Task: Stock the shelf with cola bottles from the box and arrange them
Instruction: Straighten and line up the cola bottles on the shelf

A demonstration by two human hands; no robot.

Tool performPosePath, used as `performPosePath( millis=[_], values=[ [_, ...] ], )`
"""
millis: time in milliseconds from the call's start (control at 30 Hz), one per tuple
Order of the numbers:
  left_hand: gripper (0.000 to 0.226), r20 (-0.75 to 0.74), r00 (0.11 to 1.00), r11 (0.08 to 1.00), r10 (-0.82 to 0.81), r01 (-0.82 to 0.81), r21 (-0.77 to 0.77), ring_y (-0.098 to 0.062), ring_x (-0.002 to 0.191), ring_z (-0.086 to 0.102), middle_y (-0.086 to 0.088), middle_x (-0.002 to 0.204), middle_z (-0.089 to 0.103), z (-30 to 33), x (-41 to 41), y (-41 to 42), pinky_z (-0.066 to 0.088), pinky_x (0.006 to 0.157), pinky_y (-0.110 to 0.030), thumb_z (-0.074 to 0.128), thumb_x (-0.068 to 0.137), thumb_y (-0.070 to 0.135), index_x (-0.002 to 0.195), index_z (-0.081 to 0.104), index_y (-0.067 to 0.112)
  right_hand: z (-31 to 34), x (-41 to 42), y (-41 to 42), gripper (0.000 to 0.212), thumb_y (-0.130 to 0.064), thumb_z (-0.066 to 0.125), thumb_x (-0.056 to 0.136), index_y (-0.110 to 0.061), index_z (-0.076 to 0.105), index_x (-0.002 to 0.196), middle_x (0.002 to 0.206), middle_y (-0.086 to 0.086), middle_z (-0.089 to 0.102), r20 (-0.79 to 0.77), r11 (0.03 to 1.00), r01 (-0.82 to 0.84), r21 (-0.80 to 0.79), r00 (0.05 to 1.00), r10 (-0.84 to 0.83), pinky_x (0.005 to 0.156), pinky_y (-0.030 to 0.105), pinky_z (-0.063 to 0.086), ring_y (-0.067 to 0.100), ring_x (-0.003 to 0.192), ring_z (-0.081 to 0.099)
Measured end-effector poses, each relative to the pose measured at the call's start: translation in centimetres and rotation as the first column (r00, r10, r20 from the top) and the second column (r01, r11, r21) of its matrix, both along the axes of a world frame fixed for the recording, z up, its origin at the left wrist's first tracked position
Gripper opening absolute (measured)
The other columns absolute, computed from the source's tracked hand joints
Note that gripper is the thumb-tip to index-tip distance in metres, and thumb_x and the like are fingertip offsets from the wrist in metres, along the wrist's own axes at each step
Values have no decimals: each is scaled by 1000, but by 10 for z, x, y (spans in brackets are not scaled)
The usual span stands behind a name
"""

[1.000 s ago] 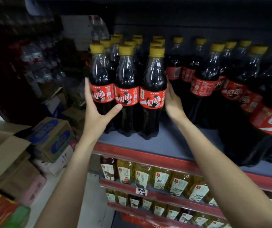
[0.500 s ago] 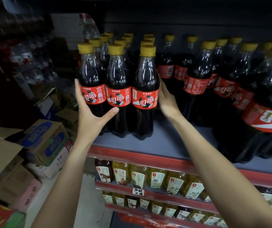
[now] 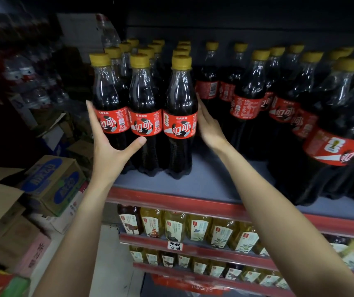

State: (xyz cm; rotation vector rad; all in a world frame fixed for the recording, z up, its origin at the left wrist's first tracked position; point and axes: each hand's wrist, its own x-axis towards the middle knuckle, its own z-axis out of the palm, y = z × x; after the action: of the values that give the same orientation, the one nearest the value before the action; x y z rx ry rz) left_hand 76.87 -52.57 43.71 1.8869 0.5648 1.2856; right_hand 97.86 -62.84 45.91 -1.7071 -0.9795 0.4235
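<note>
On the shelf (image 3: 204, 185), three cola bottles (image 3: 145, 116) between both flat, wide grips.

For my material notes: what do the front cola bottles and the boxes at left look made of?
Front cola bottles: clear glossy plastic, judging by highlights and moulded ridged bases; yellow caps look matte plastic. Boxes: brown corrugated cardboard, dull, with creased flaps.

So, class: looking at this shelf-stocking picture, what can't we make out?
- Head view: right hand fingers, hidden behind the front bottles.
- Rows behind them: only caps show, count unclear.
- Big bottles at right: cut off by the edge.
- Price tag: too small to read.
- Source box: can't tell.
</note>
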Motion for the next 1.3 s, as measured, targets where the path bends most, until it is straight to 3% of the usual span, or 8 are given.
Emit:
performPosePath(
  millis=[133, 200, 267, 400, 667, 933, 1167, 1300],
  values=[
    [105, 17, 972, 962, 234, -234, 137, -15, 146, 9, -7, 158, 8, 1, -1, -18, 14, 118, -40, 72, 78, 44, 153, 5, 14, 11, -3, -1, 49, -45, 24, 104, -23, 38, 144, 137, 8, 55, 84, 982, 150, 116, 984, -160, 97, 23, 34, 26, 127, 50],
    [80, 169, 930, 860, 327, -367, 355, -30, 141, 22, -15, 150, 28, 4, 0, -34, 20, 117, -45, 68, 83, 34, 145, 26, 4, 22, -1, 1, 42, -31, 34, 102, -7, 53, 130, 122, 16, 62, 280, 922, 270, 278, 895, -347, 88, 23, 36, 31, 114, 58],
    [58, 254, 915, 742, 313, -403, 536, -33, 132, 34, -16, 136, 45, 7, 9, -48, 25, 114, -39, 67, 84, 25, 133, 43, 5, 30, 7, 5, 36, -6, 45, 93, -2, 56, 128, 124, 20, 58, 483, 887, 294, 356, 754, -444, 94, 27, 38, 35, 113, 56],
    [54, 101, 936, 668, 337, -313, 675, -28, 132, 34, -12, 135, 47, 10, 35, -62, 29, 110, -51, 71, 83, 31, 130, 48, 17, 49, 20, 21, 53, 7, 42, 89, -8, 43, 140, 139, 24, 38, 769, 905, 383, 186, 516, -377, 105, 39, 33, 41, 127, 37],
    [58, 23, 951, 705, 310, -246, 665, -28, 135, 31, -15, 139, 46, 10, 43, -62, 29, 111, -50, 71, 81, 29, 132, 47, 19, 62, 54, 47, 47, -11, 29, 102, -21, 33, 147, 141, 25, 34, 911, 830, 556, -42, 362, -196, 103, 42, 24, 39, 128, 33],
    [56, 16, 953, 708, 303, -236, 666, -28, 134, 31, -14, 138, 46, 9, 42, -58, 31, 108, -55, 70, 81, 27, 132, 47, 20, 65, 60, 40, 61, -6, 61, 86, -14, 38, 142, 148, 23, 23, 815, 909, 415, -26, 536, -222, 108, 40, 30, 44, 128, 37],
    [55, 17, 957, 709, 290, -226, 668, -27, 134, 31, -14, 137, 48, 10, 42, -58, 31, 109, -53, 69, 81, 26, 131, 47, 20, 62, 56, 51, 50, -7, 50, 91, -14, 45, 140, 132, 28, 44, 843, 826, 550, 126, 380, -381, 96, 45, 37, 46, 118, 43],
    [54, 15, 959, 706, 281, -217, 674, -28, 134, 32, -14, 137, 48, 9, 41, -56, 31, 108, -53, 68, 82, 24, 131, 47, 19, 65, 67, 49, 64, -5, 57, 90, -19, 31, 147, 148, 26, 27, 753, 891, 453, -31, 597, -278, 109, 43, 31, 45, 134, 30]
  ],
)
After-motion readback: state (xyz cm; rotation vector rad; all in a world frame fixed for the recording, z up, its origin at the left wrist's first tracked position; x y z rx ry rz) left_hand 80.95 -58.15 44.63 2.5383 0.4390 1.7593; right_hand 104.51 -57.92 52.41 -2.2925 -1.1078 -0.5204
